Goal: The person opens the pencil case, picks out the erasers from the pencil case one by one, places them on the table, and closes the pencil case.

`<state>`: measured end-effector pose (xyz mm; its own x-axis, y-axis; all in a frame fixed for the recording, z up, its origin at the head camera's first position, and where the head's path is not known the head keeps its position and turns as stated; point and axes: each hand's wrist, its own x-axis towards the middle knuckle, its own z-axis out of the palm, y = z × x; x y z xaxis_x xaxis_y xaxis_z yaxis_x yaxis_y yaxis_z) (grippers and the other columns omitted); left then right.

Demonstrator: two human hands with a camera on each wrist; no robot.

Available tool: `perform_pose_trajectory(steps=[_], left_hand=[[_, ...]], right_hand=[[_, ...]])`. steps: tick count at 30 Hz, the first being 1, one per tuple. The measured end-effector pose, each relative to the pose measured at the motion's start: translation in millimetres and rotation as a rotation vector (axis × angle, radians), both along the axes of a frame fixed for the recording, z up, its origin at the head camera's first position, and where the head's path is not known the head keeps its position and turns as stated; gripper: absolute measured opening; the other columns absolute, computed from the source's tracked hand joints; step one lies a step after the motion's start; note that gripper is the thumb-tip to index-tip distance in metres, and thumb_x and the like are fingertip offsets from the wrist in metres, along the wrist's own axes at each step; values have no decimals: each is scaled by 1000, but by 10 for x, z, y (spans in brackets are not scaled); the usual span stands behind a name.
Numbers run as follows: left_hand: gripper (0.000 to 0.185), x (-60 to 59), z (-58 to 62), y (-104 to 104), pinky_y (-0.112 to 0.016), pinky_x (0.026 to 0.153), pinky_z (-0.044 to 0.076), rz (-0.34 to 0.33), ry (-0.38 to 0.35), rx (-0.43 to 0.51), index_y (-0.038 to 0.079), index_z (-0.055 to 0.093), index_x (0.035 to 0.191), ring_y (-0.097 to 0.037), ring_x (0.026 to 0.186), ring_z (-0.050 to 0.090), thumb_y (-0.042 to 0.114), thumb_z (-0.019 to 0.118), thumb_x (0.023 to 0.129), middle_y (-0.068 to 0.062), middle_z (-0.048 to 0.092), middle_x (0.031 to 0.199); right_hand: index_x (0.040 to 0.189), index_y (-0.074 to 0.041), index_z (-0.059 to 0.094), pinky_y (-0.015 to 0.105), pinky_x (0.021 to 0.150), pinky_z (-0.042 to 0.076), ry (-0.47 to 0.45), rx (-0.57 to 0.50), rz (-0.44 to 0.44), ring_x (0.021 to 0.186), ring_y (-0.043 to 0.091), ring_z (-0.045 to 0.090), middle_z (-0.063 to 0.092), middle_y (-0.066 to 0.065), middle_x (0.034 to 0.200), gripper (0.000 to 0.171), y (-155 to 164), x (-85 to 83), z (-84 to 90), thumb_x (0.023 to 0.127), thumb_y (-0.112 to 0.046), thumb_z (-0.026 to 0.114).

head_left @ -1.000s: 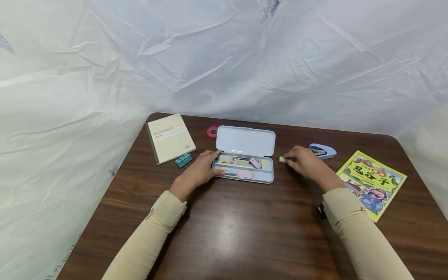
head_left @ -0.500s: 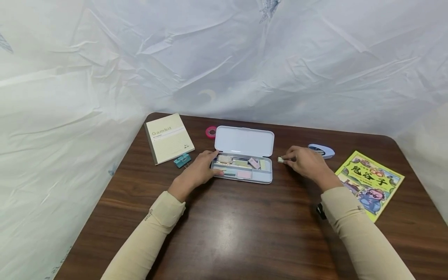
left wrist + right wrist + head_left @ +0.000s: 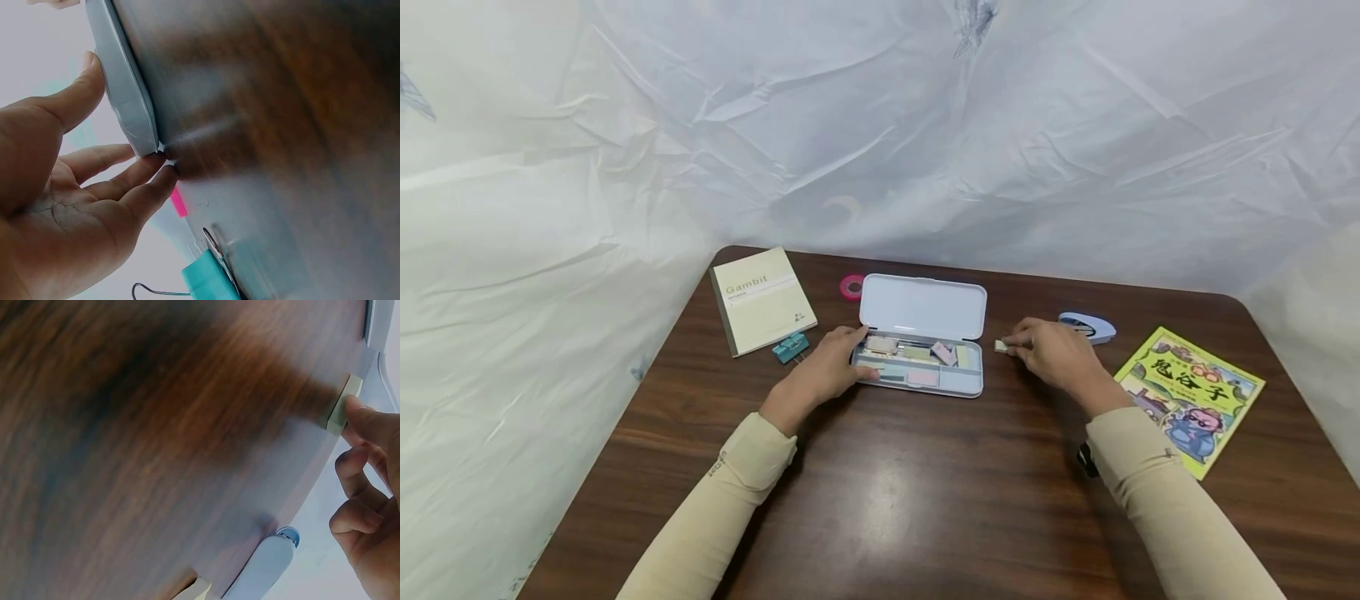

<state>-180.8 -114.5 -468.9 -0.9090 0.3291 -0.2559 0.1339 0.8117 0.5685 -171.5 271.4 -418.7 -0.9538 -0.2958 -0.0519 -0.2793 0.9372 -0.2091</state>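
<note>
An open white pencil case (image 3: 973, 385) lies mid-table, lid (image 3: 922, 306) tipped back, with several small pastel pieces in its tray. My left hand (image 3: 827, 369) grips the case's left end. In the left wrist view the thumb (image 3: 87, 81) lies along one side of the case (image 3: 128, 100) and the fingertips (image 3: 153, 167) touch its corner. Just right of the case, my right hand (image 3: 1051, 350) pinches a small pale eraser (image 3: 1001, 345) that sits on the table. In the right wrist view a fingertip (image 3: 369, 422) rests on the eraser (image 3: 341, 407).
A cream notebook (image 3: 762, 298) and a teal binder clip (image 3: 791, 346) lie at the left, with a pink tape roll (image 3: 852, 287) behind the case. At the right are a white stapler (image 3: 1087, 327) and a yellow picture book (image 3: 1189, 397). White sheeting encloses the brown table (image 3: 887, 492).
Both hands stay where they were, the left on the case and the right on the eraser. Only the head view has shifted slightly.
</note>
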Motion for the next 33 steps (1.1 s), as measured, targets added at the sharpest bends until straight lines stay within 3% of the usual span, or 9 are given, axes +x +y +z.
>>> perform_pose_trajectory(steps=[10, 14, 21, 23, 26, 29, 33], left_hand=[[98, 44, -62, -13, -57, 139, 38, -9, -8, 14, 10, 32, 181, -38, 174, 35, 46, 83, 106, -22, 37, 184], [98, 54, -40, -14, -58, 139, 38, -6, -5, 22, 10, 33, 181, -38, 173, 37, 47, 84, 105, -22, 38, 184], [98, 33, -29, -5, -57, 138, 40, -2, 10, 18, 10, 35, 181, -37, 171, 40, 46, 85, 105, -22, 40, 182], [97, 22, -34, -5, -57, 138, 40, -4, 15, 13, 10, 34, 181, -37, 171, 40, 46, 84, 105, -22, 40, 182], [97, 16, -41, -4, -57, 138, 40, -4, 15, 9, 11, 33, 181, -37, 171, 40, 46, 83, 106, -22, 39, 183], [97, 15, -38, -4, -58, 138, 40, -4, 11, 9, 12, 33, 182, -38, 172, 39, 47, 83, 106, -21, 39, 183], [97, 20, -29, -2, -58, 138, 40, -1, 13, 8, 11, 33, 181, -37, 171, 39, 47, 83, 106, -22, 39, 183]], right_hand=[[144, -11, 81, 57, 82, 64, 17, -61, -13, 114, 39, 79, 78, 16, 142, 38, -12, 73, 19, 111, -29, 77], [142, -13, 83, 45, 69, 59, 50, -139, -19, 94, 30, 77, 79, 15, 140, 36, -149, 132, 92, 111, -30, 79], [134, -22, 88, 39, 65, 57, 129, -155, -15, 94, 29, 78, 86, 9, 132, 31, -518, 206, 77, 107, -36, 83], [131, -23, 89, 32, 55, 44, 123, -161, -14, 77, 24, 70, 87, 7, 128, 30, -619, 209, 73, 105, -37, 85], [128, -23, 90, 30, 51, 29, 103, -184, -20, 61, 17, 50, 88, 4, 122, 30, -744, 212, 61, 103, -39, 87], [126, -23, 91, 29, 50, 23, 94, -198, -21, 57, 14, 39, 89, 2, 117, 29, -836, 212, 37, 102, -40, 88], [126, -24, 91, 29, 51, 20, 92, -200, -17, 56, 13, 36, 89, -1, 114, 29, -914, 208, 1, 102, -40, 89]])
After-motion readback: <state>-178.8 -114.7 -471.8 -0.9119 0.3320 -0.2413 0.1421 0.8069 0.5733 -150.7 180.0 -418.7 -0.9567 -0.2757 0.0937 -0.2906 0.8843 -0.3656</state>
